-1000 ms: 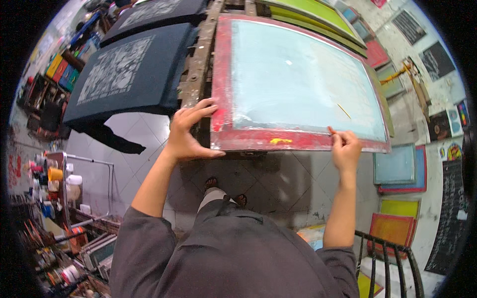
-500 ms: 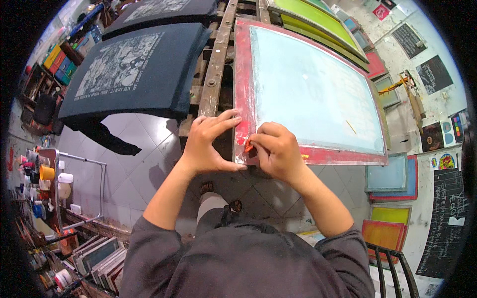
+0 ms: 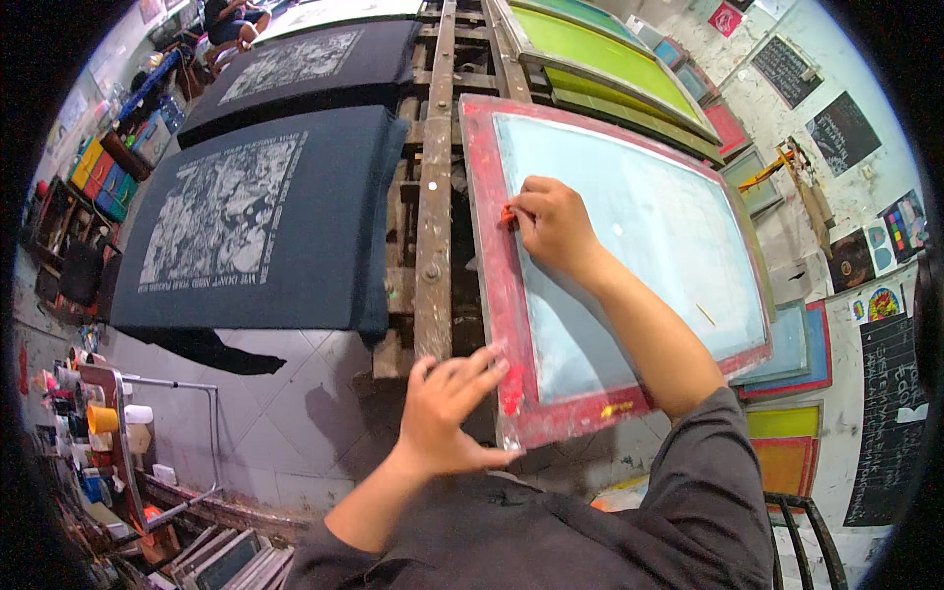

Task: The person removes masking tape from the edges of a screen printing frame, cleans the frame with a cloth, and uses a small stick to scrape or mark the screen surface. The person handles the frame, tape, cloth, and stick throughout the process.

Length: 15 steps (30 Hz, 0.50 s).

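A screen-printing frame (image 3: pixel 570 420) with a red-smeared border and pale blue mesh (image 3: pixel 678 265) lies in front of me. My right hand (image 3: pixel 556 226) is closed in a pinch on a small orange-red piece (image 3: pixel 507 216), pressed to the left border about midway up. What that piece is exactly I cannot make out. At the near left corner my left hand (image 3: pixel 442 408) is spread, its fingertips on the left border and its thumb by the corner tip. Bright red smears (image 3: pixel 513 390) and a yellow patch (image 3: pixel 618 409) mark the border. A thin yellowish stick (image 3: pixel 705 314) lies on the mesh.
Dark printed shirts (image 3: pixel 334 236) lie on boards to the left, beyond a wooden rail (image 3: pixel 434 226). Green-meshed frames (image 3: pixel 615 69) lie farther back. More frames (image 3: pixel 787 423) lean at the right wall. A metal rack (image 3: pixel 211 433) stands lower left. A person (image 3: pixel 236 22) sits far left.
My right hand has slid away from me along the left border, from the near corner to about midway, still pinching the orange-red piece. My left hand stays at the corner. The view has shifted.
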Each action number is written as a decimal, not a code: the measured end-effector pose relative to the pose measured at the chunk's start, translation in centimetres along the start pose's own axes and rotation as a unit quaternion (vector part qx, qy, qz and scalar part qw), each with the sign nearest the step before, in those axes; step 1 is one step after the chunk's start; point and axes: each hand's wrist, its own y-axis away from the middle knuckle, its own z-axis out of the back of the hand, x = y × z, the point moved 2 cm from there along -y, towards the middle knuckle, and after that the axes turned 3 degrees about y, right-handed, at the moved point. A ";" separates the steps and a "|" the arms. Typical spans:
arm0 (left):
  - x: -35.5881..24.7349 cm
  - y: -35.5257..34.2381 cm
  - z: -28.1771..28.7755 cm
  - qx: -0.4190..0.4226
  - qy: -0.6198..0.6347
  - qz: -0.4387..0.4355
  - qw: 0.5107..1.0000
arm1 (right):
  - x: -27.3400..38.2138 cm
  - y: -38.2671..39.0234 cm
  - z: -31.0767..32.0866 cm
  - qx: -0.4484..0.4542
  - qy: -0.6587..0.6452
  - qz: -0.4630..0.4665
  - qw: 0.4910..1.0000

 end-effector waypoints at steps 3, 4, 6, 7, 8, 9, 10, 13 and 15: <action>0.1 0.0 0.3 0.012 0.018 0.009 1.000 | -4.1 -4.0 -2.2 -0.003 0.012 -0.026 1.000; 0.0 0.2 0.3 0.020 0.020 0.020 0.999 | -5.4 -5.5 -3.0 -0.008 0.015 -0.033 0.999; -0.1 0.2 0.4 0.023 0.013 0.026 0.999 | -8.8 -8.6 -4.8 -0.025 0.049 -0.040 0.998; -0.3 0.0 0.4 0.019 0.008 0.022 1.000 | -10.7 -10.0 -5.4 -0.037 0.081 -0.042 0.995; 0.0 0.3 0.3 0.038 0.018 0.042 0.998 | -11.9 -11.3 -6.5 -0.046 0.106 -0.041 0.992; 0.0 0.2 0.2 0.044 0.019 0.039 0.998 | -12.7 -11.8 -6.3 -0.046 0.119 -0.057 0.990; 0.0 0.0 0.0 0.051 0.021 0.034 0.998 | -13.5 -12.1 -6.2 -0.046 0.132 -0.076 0.987; -0.4 -0.5 -0.1 0.063 0.005 0.035 0.997 | -11.6 -10.9 -5.8 -0.014 0.062 -0.118 0.991; -0.5 -0.6 0.1 0.045 -0.020 0.022 0.999 | -7.5 -8.2 -4.4 0.050 -0.043 -0.114 0.991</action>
